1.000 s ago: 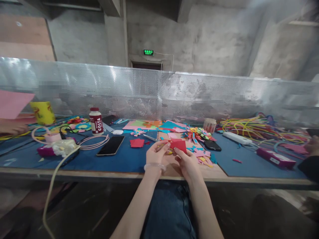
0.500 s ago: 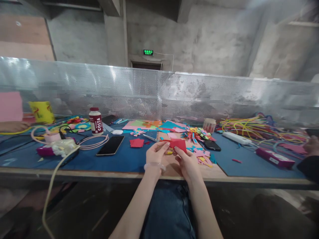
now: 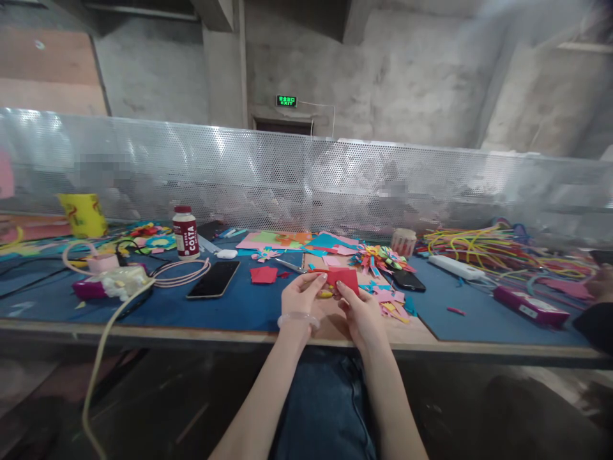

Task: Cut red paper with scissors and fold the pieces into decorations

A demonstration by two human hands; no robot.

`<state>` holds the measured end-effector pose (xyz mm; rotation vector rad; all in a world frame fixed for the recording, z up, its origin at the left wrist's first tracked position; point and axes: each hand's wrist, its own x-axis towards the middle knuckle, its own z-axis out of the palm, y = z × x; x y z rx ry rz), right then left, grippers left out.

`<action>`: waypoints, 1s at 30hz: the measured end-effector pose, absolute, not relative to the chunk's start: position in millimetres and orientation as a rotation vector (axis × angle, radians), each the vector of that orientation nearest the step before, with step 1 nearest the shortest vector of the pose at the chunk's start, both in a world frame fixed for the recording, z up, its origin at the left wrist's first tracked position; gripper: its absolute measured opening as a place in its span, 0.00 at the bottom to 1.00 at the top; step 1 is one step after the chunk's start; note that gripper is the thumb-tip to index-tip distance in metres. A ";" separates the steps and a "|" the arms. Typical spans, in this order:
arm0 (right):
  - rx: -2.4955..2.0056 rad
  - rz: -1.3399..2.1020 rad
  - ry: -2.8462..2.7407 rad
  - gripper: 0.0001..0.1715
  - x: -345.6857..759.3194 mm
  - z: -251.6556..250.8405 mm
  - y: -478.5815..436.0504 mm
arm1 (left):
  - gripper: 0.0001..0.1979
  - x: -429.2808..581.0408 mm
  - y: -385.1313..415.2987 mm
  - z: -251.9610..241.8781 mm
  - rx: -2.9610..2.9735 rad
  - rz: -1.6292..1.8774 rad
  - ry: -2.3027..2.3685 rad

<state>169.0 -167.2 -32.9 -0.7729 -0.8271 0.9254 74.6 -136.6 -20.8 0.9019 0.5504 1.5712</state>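
A piece of red paper [image 3: 347, 279] is held up between my two hands, above the front of the table. My left hand [image 3: 301, 297], with a pale bangle at the wrist, pinches its left side between thumb and fingers. On the right side, the thumb of my right hand [image 3: 360, 310] presses on the paper's face, with the fingers behind it. Part of the sheet is hidden by my fingers. Another red paper piece [image 3: 263, 275] lies to the left of my hands. Cut paper scraps [image 3: 390, 299] in pink, blue and yellow lie just to the right.
A dark phone [image 3: 213, 280] and a Costa bottle [image 3: 186, 233] stand to the left, near cables. Scissors [image 3: 290, 264] lie behind my hands. Paper flowers [image 3: 376, 259], a black phone [image 3: 408, 280], a power strip [image 3: 456, 267] and colourful pipe cleaners [image 3: 464, 246] are rightward. A person's hand [image 3: 601, 281] shows far right.
My hands and the red paper keep nearly the same pose. At the far left, a person's hand and pink sheet have moved mostly out of view. The view has shifted slightly.
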 end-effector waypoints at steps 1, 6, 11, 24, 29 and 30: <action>-0.772 0.926 -0.827 0.10 169.1 -32.9 -167.1 | 0.13 74.6 -136.5 -21.1 0.904 1.571 0.548; -0.774 0.922 -0.818 0.11 169.7 -33.6 -165.5 | 0.13 74.7 -137.3 -20.6 0.895 1.563 0.542; -0.762 0.954 -0.793 0.11 170.2 -33.5 -165.5 | 0.11 74.1 -139.4 -17.8 0.848 1.561 0.514; -0.749 0.977 -0.764 0.11 169.9 -31.3 -166.3 | 0.10 71.6 -138.6 -18.6 0.827 1.484 0.445; -0.731 0.965 -0.718 0.11 170.7 -32.6 -164.4 | 0.12 71.9 -141.0 -14.6 0.801 1.503 0.496; -0.734 0.964 -0.710 0.11 171.0 -33.1 -164.0 | 0.12 72.4 -141.3 -14.2 0.805 1.509 0.498</action>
